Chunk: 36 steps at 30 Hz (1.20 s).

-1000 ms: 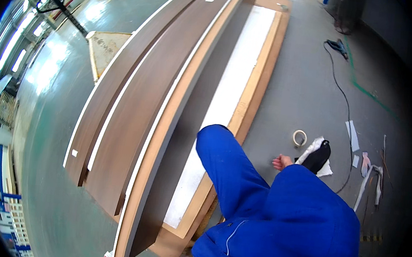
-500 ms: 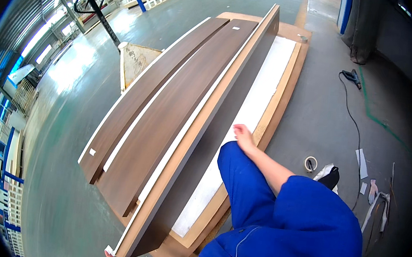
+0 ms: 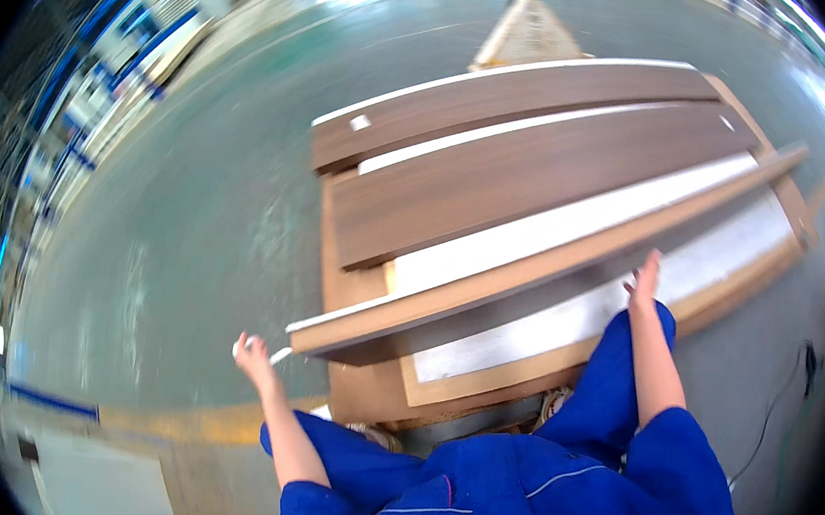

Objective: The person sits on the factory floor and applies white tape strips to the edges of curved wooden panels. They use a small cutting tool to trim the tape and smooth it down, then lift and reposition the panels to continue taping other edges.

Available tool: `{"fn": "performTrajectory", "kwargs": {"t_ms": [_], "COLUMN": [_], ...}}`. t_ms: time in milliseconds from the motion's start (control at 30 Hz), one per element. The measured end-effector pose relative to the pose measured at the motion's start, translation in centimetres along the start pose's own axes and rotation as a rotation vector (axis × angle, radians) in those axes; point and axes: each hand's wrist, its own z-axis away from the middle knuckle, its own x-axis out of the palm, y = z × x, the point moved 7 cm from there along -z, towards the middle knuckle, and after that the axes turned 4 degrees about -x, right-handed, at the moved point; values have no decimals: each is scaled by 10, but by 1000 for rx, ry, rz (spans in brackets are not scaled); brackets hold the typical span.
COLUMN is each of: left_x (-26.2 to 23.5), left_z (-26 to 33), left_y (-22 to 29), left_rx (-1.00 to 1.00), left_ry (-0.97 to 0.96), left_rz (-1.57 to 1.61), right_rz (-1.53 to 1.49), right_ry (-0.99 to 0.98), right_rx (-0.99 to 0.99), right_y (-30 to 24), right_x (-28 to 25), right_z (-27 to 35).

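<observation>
A long board (image 3: pixel 533 263) with a brown face and a pale tan edge is tipped up on its long edge in front of me. My left hand (image 3: pixel 256 354) is off its left end, fingers closed round a white strip (image 3: pixel 280 355) that looks like film or tape. That strip reaches toward the board's corner; whether it is still attached is blurred. My right hand (image 3: pixel 644 279) is raised above my knee with its fingers stretched out, close to the board's brown side. No object shows in it.
Two brown boards (image 3: pixel 532 175) with white edges lie flat behind the upright one. Beneath it is a white panel (image 3: pixel 515 334) on a tan base (image 3: pixel 358 390). A pale pallet jack (image 3: pixel 529 33) stands beyond. A cable (image 3: pixel 772 426) runs over the floor at right.
My view has swung round to the left. My left hand has come away from the board's end, drawing the white strip outward. My right hand has lifted off my knee area.
</observation>
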Motion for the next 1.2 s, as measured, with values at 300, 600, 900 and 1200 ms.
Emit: {"fn": "performTrajectory", "kwargs": {"t_ms": [300, 600, 900, 1200], "left_x": [34, 85, 119, 124], "left_z": [71, 83, 96, 87], "left_y": [-27, 23, 47, 45], "left_rx": [-819, -189, 266, 273], "left_ry": [-375, -495, -250, -72], "left_rz": [378, 242, 456, 511], "right_rz": [-87, -72, 28, 97], "right_ry": [49, -82, -44, -172], "right_rx": [217, 201, 207, 325], "right_y": [-48, -96, -99, -90], "right_x": [-2, 18, 40, 56], "right_z": [-1, 0, -10, -29]}}
